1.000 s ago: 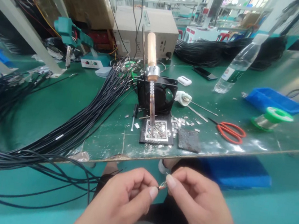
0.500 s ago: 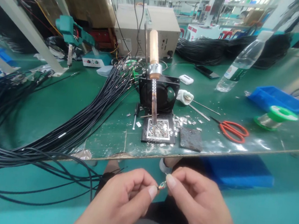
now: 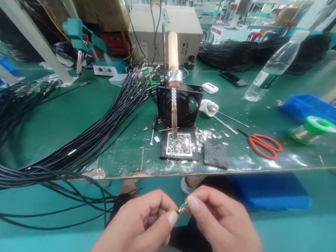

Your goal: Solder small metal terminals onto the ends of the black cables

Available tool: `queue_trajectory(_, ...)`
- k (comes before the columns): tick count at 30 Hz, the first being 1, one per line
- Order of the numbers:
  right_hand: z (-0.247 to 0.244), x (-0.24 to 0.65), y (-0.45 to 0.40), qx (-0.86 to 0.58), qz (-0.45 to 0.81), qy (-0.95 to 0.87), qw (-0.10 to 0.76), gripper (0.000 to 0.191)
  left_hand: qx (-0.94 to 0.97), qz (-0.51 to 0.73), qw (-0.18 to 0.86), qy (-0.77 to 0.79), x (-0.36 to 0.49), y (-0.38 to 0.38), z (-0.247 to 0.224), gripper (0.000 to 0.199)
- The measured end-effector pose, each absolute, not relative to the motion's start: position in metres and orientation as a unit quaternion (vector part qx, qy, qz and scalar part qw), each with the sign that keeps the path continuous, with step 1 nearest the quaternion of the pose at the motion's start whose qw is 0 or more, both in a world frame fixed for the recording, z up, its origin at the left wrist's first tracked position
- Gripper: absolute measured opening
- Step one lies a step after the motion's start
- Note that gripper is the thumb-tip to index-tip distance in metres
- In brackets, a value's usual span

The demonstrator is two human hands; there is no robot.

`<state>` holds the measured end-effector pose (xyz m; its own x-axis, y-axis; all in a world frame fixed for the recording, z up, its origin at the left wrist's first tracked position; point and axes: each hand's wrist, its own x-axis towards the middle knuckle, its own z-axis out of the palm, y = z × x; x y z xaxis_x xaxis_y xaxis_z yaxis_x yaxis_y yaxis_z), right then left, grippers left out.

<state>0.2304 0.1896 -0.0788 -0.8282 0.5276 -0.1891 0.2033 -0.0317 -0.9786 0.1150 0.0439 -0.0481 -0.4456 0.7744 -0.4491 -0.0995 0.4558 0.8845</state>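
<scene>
My left hand pinches the end of a black cable between thumb and forefinger, in front of the bench edge. From that pinch, short thin coloured wires stick out towards the right. The thumb and forefinger of my right hand close on the tips of these wires; whether a small part is also held there cannot be made out. Beyond the hands, a wooden-handled soldering iron leans over a framed tray of small metal pieces, with a black fan behind it.
A bundle of black cables covers the left of the bench. To the right lie a dark square pad, orange-handled scissors, a green solder spool, a blue bin and a plastic bottle. Small metal pieces lie around the tray.
The view has shifted slightly. My right fingertips sit a little closer to my left, over the wire ends; both hands keep their pinch.
</scene>
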Motion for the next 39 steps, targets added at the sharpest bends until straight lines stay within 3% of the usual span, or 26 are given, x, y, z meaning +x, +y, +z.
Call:
queue_trajectory(19,-0.085,0.225,0.187,-0.276,0.695,-0.656,0.103,0.042,0.181,0.455,0.541,0.683,0.118,0.041,-0.057,0.038)
queue_trajectory(39,-0.09,0.226,0.185,-0.272,0.713,-0.64,0.089,0.046,0.177,0.459,0.539,0.684,0.12,0.037,-0.061,0.043)
